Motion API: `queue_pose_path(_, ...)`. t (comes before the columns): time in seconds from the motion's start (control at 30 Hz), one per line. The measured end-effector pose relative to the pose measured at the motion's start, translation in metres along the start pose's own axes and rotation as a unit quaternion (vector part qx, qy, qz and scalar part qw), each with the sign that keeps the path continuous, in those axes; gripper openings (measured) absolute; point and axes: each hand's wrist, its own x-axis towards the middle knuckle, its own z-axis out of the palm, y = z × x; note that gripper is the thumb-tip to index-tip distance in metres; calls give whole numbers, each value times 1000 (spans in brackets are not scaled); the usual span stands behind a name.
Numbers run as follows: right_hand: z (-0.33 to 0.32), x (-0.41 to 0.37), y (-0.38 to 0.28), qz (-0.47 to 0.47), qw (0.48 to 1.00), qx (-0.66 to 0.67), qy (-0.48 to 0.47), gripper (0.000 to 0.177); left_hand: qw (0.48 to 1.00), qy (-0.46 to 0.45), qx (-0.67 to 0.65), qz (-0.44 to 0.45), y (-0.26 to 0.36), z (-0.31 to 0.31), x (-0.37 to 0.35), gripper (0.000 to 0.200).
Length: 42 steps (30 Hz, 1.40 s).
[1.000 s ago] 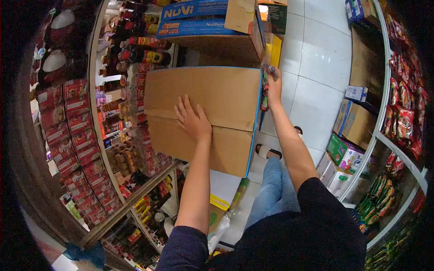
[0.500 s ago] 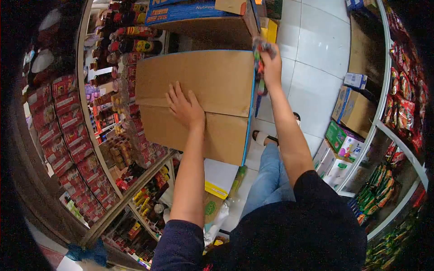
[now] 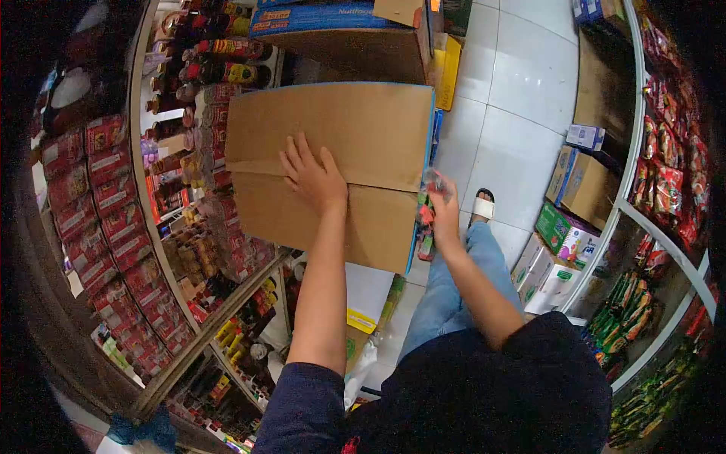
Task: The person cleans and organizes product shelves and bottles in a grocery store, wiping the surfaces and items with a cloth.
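A large cardboard box (image 3: 333, 121) with blue edges lies before me, its brown face with a centre seam turned up. My left hand (image 3: 316, 175) lies flat on that face with its fingers spread, holding nothing. At the box's right edge, my right hand (image 3: 445, 204) is closed on a clear plastic packet (image 3: 426, 219) with red and green parts. What exactly the packet contains is too blurred to tell.
A blue printed carton (image 3: 333, 24) stands beyond the box. Shelves with bottles (image 3: 234, 73) and red packets (image 3: 110, 197) line the left. Cartons (image 3: 590, 185) and hanging snack packs (image 3: 669, 185) are on the right, past the tiled floor (image 3: 522, 83).
My right hand has moved down along the box's right edge with the packet. My left hand has stayed on the box. One foot now shows further forward on the floor.
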Motion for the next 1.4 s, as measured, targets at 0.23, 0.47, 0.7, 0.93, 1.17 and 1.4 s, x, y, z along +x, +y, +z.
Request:
queue_pose_path(0.23,15,77,-15,-190,981,-16,-17,21,1000,10,-16,10,2,-1,0,46)
queue_pose_path(0.47,-40,32,90,50,988,-124,72,39,1000,-3,-5,0,2,-1,0,46)
queue_pose_path(0.7,-5,-67,38,42,998,3,48,26,999,-18,21,-16,3,-3,-1,46)
queue_pose_path(0.93,-19,25,54,-18,995,-38,90,31,996,54,-43,55,-5,6,1,47)
queue_pose_path(1.17,-51,8,109,204,974,-69,74,55,999,-7,-21,-26,15,-17,-1,45)
queue_pose_path(1.4,-11,34,11,123,990,-60,-34,31,995,-63,-19,-69,14,-28,-2,45)
